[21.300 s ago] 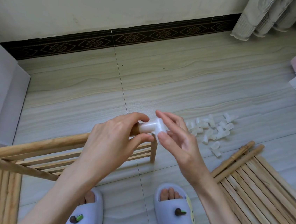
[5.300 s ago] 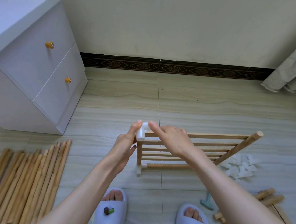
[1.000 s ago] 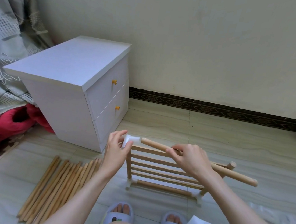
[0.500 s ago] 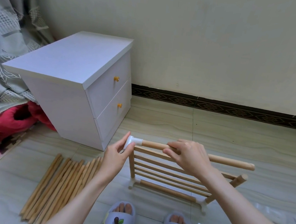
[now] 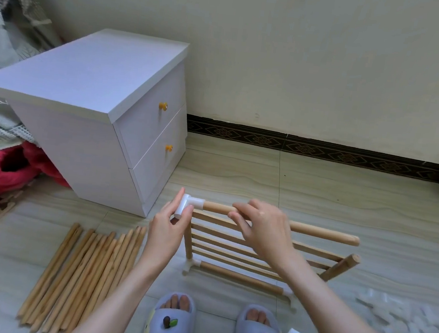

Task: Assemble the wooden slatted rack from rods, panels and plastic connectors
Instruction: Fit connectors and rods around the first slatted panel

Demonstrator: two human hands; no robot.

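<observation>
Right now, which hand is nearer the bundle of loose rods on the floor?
Left. The left hand holds the white connector just above the bundle of loose rods; the right hand grips the top rod farther right.

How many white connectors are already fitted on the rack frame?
3 visible: the top-left connector pinched by the left hand, one at the bottom-left corner, one at the bottom-right corner. Others may hide behind the right hand.

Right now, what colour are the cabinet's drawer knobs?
Orange-yellow knobs on the white cabinet; head view.
</observation>
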